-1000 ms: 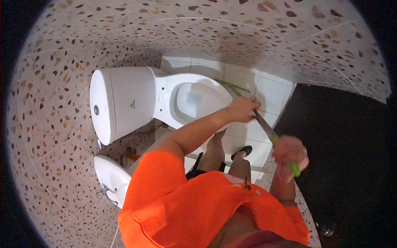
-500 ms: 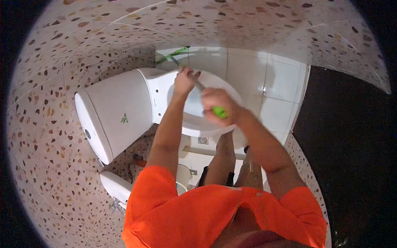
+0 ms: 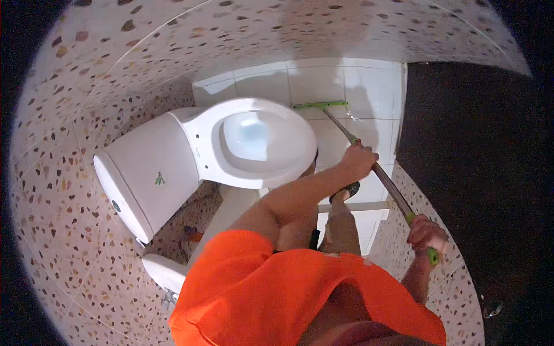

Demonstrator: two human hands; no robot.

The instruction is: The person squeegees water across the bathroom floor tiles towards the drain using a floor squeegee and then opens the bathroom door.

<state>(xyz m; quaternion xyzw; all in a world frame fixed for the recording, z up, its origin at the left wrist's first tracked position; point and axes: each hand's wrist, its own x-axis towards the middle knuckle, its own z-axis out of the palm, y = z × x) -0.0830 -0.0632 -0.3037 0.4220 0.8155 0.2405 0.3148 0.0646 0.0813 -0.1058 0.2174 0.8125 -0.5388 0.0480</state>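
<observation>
A floor squeegee [image 3: 393, 187] with a metal pole and green fittings runs diagonally across the right half of the view. My left hand [image 3: 360, 160] is closed round the pole below its upper green joint. Lower down, my right hand [image 3: 427, 235] grips the pole close to its green end cap. The thin green head [image 3: 321, 105] rests on the white tiled floor [image 3: 317, 78], just beyond the front of the toilet bowl. Left of my hands stands the white toilet [image 3: 299, 157], its bowl uncovered.
A speckled wall [image 3: 259, 34] rises behind the toilet, whose tank [image 3: 147, 176] is at the left. A white basin-like fixture [image 3: 163, 271] sits at lower left. A dark area [image 3: 456, 150] borders the tiles at right. My sandalled foot [image 3: 345, 193] is on the floor.
Both hands have swung right with the squeegee. Its head has moved from the corner behind the toilet to the tiles in front of the bowl, and my hands are now farther apart.
</observation>
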